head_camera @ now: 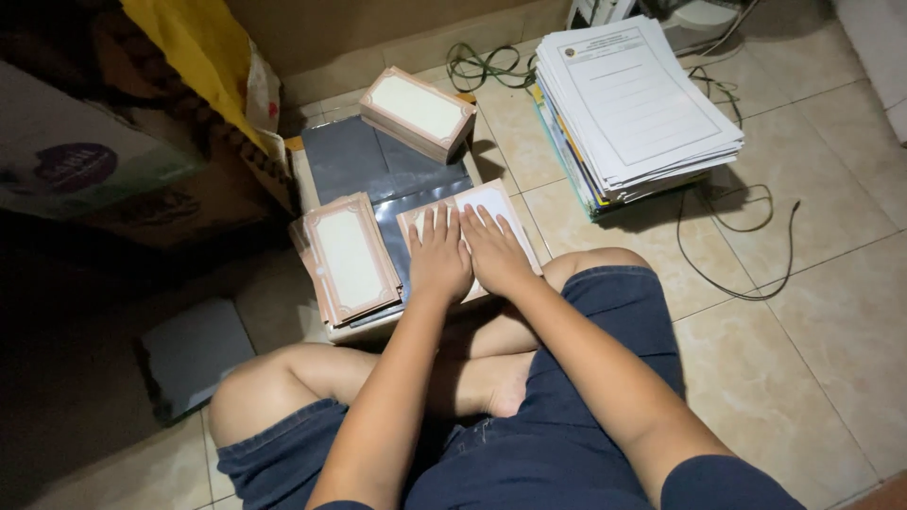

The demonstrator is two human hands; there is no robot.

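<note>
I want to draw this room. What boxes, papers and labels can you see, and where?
Cardboard box: far left, white side with a dark purple round label.
Printed sheet stack: top right on the floor, white, coloured edges.
Card bundle: top centre, cream with pink border.
Card pile: beside the left hand, same colours.

matt paper cards (351,257), glossy floor tiles (831,331)

Stack of printed papers (638,109), green cable (487,66), yellow bag (194,52), cardboard box (90,151).
</note>
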